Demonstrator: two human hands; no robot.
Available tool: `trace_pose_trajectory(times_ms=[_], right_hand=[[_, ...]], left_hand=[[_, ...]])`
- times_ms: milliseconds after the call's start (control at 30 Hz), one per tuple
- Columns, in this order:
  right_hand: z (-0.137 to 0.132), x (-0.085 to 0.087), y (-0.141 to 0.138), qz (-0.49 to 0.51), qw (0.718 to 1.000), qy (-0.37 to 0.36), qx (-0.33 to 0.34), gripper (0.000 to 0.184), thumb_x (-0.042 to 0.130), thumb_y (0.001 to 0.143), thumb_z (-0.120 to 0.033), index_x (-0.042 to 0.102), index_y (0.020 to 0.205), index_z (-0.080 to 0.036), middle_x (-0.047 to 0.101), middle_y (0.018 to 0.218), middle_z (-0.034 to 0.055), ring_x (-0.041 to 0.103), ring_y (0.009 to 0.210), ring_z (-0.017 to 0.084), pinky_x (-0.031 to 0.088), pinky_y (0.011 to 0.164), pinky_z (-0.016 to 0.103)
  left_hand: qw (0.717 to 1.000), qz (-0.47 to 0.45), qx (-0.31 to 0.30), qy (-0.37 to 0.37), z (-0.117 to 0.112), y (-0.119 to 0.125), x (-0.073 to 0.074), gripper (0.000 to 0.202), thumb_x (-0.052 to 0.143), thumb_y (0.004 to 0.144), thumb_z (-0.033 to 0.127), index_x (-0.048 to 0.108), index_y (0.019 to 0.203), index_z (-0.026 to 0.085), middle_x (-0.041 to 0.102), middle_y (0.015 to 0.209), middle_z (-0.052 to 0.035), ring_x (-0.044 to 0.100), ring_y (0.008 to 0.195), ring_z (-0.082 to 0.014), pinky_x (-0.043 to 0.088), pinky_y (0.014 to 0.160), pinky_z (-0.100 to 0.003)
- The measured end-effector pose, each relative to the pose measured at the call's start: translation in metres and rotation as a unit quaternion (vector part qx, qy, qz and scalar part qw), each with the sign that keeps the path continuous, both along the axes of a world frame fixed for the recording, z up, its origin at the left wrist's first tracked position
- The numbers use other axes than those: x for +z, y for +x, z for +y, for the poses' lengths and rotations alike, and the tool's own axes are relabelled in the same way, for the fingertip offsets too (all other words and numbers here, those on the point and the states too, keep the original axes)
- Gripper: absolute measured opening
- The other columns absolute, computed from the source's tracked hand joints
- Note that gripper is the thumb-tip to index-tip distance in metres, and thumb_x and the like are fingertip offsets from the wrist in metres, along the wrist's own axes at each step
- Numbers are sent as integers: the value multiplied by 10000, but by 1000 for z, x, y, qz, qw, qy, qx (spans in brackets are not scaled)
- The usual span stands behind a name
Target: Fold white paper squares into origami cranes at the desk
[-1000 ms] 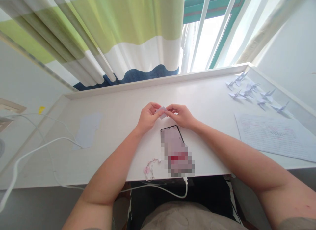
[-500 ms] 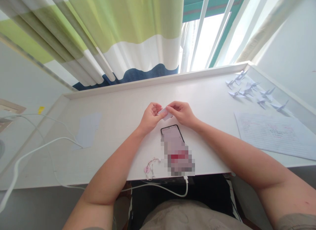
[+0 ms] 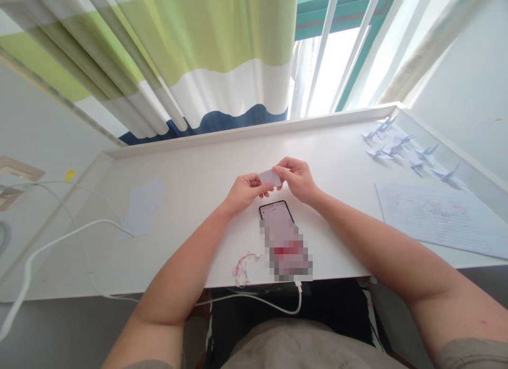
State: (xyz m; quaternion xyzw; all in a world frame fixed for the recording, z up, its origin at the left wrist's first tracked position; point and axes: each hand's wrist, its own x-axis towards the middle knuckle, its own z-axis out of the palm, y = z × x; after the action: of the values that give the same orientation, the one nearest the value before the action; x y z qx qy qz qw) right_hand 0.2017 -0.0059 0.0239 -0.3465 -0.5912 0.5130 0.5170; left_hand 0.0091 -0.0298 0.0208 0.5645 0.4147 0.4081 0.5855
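Observation:
A small piece of white paper is held between both hands above the middle of the white desk. My left hand pinches its lower left side, thumb in front and fingers behind. My right hand grips the upper right corner between thumb and fingers. Just below the hands lies a phone, its screen partly blurred out. Left of the phone rests a thin pinkish-white bracelet or strap. Whether the paper is folded in layers I cannot make out.
Several white folded paper cranes stand at the far right. Written sheets lie below them. Blank paper pieces are on the left, beside a white cable. A charging cable hangs from the phone over the desk edge.
My left hand has moved slightly down, my right hand slightly right. The paper has turned and shows more of its flat face.

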Motion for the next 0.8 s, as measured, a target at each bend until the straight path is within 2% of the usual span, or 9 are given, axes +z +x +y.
trace_pose_trajectory(times_ms=[133,267,367,500,633,700,800], right_hand=[[6,-5,2,14,999,-39,0,498,805,812,-668,611,754,-213,638,631,-15,607,520,125,560,495,282],[7,-10,1,-7,998,-50,31,526,804,799,-706,681,843,-196,689,676,-1,596,492,110,534,454,260],[5,-11,-2,-21,997,-44,55,524,828,784,-685,709,839,-178,696,650,2,591,477,103,504,427,239],[3,-11,-3,-5,996,-53,71,505,829,791,-660,696,819,-174,683,606,3,595,474,115,469,408,238],[3,-10,0,-27,996,-36,82,382,793,862,-553,700,813,-186,715,667,17,659,573,148,528,525,281],[3,-9,3,-59,996,23,67,286,796,868,-464,734,801,-194,737,753,30,691,696,166,556,632,309],[2,-8,4,-86,987,132,42,157,800,874,-375,794,832,-224,736,868,34,682,819,174,562,763,345]], left_hand=[[1000,-6,-13,-19,-1,0,-1,404,923,755,491,726,806,143,772,777,-79,681,664,-156,514,677,-319],[999,-14,-12,-35,0,0,-3,425,946,723,488,700,767,145,756,720,-61,678,642,-150,529,691,-321],[998,-13,-35,-44,1,-2,-3,433,945,728,488,687,761,142,785,779,-81,718,693,-163,546,713,-315],[997,-19,-48,-51,2,-2,-5,481,882,784,578,681,822,142,818,896,-129,769,778,-204,575,740,-331],[998,53,-31,32,1,-1,-8,445,796,873,581,703,841,147,809,834,-114,762,759,-202,574,737,-328],[987,121,-4,108,-1,-1,-9,372,742,933,521,729,869,155,808,838,-99,759,773,-197,571,762,-328],[956,193,32,219,-2,-2,-9,252,666,991,404,755,945,173,811,874,-77,754,807,-189,566,797,-323]])
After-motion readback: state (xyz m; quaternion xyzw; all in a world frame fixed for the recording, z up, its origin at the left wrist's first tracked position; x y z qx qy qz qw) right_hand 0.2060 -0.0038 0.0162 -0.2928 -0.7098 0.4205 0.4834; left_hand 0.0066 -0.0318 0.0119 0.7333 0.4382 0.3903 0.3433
